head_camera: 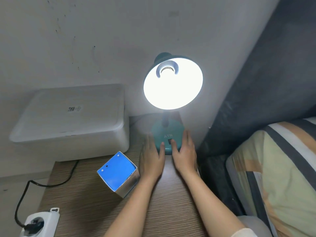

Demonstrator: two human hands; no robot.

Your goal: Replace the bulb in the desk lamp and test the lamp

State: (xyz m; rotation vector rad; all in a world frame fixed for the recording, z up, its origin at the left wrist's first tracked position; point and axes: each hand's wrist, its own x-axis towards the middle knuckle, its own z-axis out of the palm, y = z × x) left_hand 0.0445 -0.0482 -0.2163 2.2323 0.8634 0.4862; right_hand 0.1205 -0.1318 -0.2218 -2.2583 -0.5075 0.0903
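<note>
A teal desk lamp stands at the back of a wooden table, its shade (173,82) tilted toward me and glowing bright white with the bulb lit inside. Its round base (166,134) carries a dark rocker switch (169,141) at the front. My left hand (152,156) lies flat against the left side of the base, thumb resting on top. My right hand (183,151) lies against the right side, thumb touching the base just beside the switch. Neither hand grips anything. A blue and white bulb box (118,173) lies open-ended on the table left of my left hand.
A white lidded plastic bin (71,120) sits at the back left. A white power strip (41,221) with a black plug and cable (30,183) rests at the table's front left corner. A dark upholstered headboard (256,100) and striped bedding (277,168) lie to the right.
</note>
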